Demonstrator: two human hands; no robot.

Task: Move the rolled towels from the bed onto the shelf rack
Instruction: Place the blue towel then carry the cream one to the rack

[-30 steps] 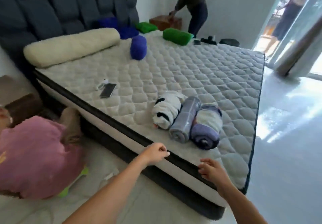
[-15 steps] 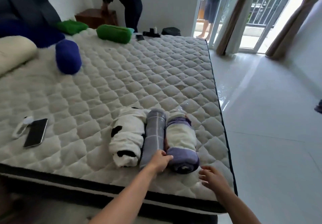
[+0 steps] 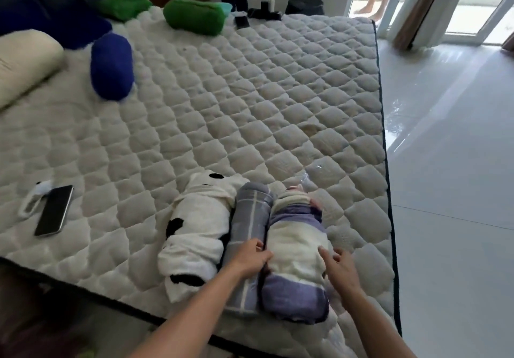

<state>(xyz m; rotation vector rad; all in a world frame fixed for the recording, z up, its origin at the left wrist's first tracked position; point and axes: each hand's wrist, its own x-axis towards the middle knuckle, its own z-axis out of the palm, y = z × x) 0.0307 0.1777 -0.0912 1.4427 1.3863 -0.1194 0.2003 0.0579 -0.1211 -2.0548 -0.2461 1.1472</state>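
Towels lie rolled in a row of three near the front corner of the bed (image 3: 250, 101), touching side by side: a white towel with black spots (image 3: 199, 226) on the left, a grey checked towel (image 3: 249, 218) in the middle, and a cream and purple towel (image 3: 296, 249) on the right. The left hand (image 3: 250, 258) rests on the grey checked towel with its fingers curled into the seam beside the cream and purple one — whether it truly grips either roll cannot be told. The right hand (image 3: 338, 267) has its fingers spread apart, its fingertips touching the right side of the cream and purple towel. Farther left on the mattress lies a phone (image 3: 54, 210) — near the headboard, a blue roll (image 3: 111, 66), two green rolls (image 3: 194, 16) and a cream bolster (image 3: 23, 64).
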